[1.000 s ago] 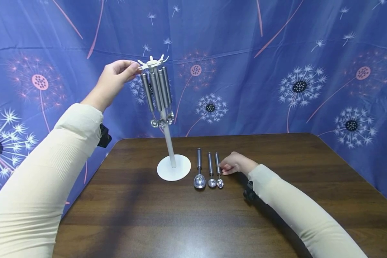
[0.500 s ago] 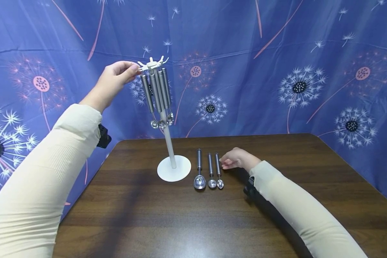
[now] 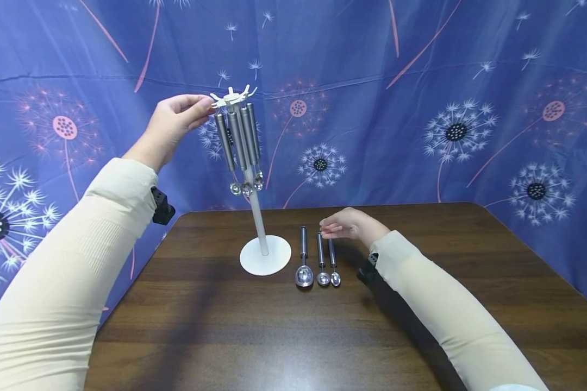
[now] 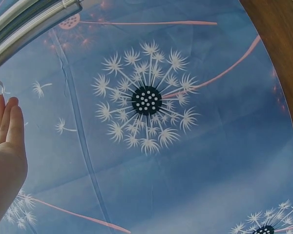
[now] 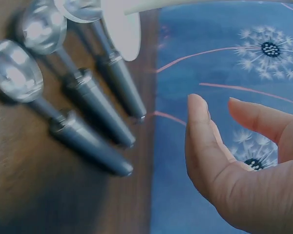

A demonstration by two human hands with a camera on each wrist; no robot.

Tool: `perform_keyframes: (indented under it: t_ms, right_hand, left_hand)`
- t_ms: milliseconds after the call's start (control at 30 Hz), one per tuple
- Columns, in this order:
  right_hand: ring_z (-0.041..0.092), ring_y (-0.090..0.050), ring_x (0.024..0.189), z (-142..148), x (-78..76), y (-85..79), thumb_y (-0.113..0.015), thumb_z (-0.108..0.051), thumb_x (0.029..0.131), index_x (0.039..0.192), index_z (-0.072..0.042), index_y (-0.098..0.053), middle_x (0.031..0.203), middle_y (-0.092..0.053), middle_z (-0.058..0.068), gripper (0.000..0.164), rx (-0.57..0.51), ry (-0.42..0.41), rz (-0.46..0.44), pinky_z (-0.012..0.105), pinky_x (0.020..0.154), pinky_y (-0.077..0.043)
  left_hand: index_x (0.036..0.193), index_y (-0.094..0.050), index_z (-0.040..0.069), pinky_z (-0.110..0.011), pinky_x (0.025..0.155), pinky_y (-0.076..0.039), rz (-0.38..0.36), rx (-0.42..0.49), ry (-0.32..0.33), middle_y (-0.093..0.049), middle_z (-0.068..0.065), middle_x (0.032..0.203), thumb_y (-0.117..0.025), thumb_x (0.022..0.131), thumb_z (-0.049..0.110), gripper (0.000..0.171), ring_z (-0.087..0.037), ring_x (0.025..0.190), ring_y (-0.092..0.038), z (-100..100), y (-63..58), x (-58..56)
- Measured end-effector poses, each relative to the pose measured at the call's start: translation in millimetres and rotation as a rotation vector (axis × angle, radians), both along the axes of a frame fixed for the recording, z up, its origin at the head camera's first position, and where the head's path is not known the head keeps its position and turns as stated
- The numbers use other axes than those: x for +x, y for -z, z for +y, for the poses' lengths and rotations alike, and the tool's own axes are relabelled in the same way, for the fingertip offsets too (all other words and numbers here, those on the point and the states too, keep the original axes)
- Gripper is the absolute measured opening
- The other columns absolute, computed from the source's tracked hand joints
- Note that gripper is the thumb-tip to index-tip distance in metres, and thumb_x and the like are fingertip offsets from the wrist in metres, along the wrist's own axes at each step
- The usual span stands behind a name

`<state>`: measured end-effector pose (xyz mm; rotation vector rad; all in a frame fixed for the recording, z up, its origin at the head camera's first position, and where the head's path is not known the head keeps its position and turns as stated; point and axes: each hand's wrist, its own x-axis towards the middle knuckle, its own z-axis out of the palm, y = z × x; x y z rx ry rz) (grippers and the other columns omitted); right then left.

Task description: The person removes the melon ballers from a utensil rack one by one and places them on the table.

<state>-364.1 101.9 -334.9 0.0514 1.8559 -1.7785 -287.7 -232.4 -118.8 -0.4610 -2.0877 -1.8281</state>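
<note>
A white stand [image 3: 256, 212] with a round base [image 3: 265, 266] and a crown of hooks [image 3: 232, 99] rises from the table. Thumb and fingers of my left hand [image 3: 178, 119] pinch one hook arm at its left side. Several steel-handled spoons [image 3: 238, 144] hang under the hooks. On the table lie three more in a row, bowls toward me: a large-bowled spoon [image 3: 304, 276], a smaller spoon [image 3: 323, 278] and the smallest spoon [image 3: 335, 279]. My right hand [image 3: 348, 224] is raised over the two right handles, with nothing between thumb and fingers in the right wrist view.
The brown wooden table [image 3: 274, 326] ends at a blue dandelion-print cloth [image 3: 372, 136] hanging behind it. The hung spoons dangle close to the stand's pole. A black wrist camera [image 3: 162, 206] sits on the left wrist.
My right hand has left the side of the smallest spoon's handle and moved up and left over the handle ends. The left hand keeps its pinch on the stand.
</note>
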Motion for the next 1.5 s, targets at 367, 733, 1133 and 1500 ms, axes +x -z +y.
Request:
perform_keyframes:
  t_ms: [367,733,1133,1500]
  right_hand:
    - [0.02,-0.066,0.08,-18,-3.2,-41.5,-0.056,0.006,0.093,0.136,0.011,-0.045,0.121,-0.056,0.022,0.045,-0.034,0.081,0.061,0.031,0.096,-0.053]
    - [0.03,-0.065,0.107,-24,-0.3,-85.2,-0.056,-0.005,0.097,0.135,0.004,-0.05,0.132,-0.055,0.025,0.039,0.028,0.041,0.326,0.039,0.101,-0.051]
    - [0.019,-0.067,0.094,-51,7.8,-117.0,-0.057,-0.003,0.096,0.132,0.0,-0.054,0.129,-0.06,0.02,0.036,-0.068,0.072,0.432,0.033,0.097,-0.053]
    - [0.025,-0.064,0.113,-79,17.4,-140.4,-0.055,-0.011,0.099,0.136,-0.005,-0.052,0.127,-0.062,0.015,0.038,-0.136,0.073,0.502,0.034,0.098,-0.052]
  left_hand:
    - [0.113,-0.061,0.0,-0.026,0.107,-0.044,0.0,0.028,0.01,-0.069,0.005,0.093,-0.07,0.09,0.02,0.032,-0.009,0.099,-0.063,1,1.5,-1.0]
    - [0.111,-0.062,0.003,-0.026,0.109,-0.041,-0.039,0.065,0.012,-0.068,0.002,0.1,-0.07,0.09,0.019,0.028,-0.016,0.112,-0.06,7,-2.0,0.0]
    - [0.115,-0.061,0.001,-0.027,0.11,-0.041,-0.064,0.089,0.0,-0.066,0.001,0.102,-0.07,0.089,0.018,0.033,-0.018,0.115,-0.059,7,-2.9,2.7]
    - [0.125,-0.057,-0.002,-0.025,0.109,-0.042,-0.062,0.063,-0.021,-0.065,-0.001,0.107,-0.071,0.089,0.022,0.045,-0.017,0.116,-0.059,5,-0.9,4.1]
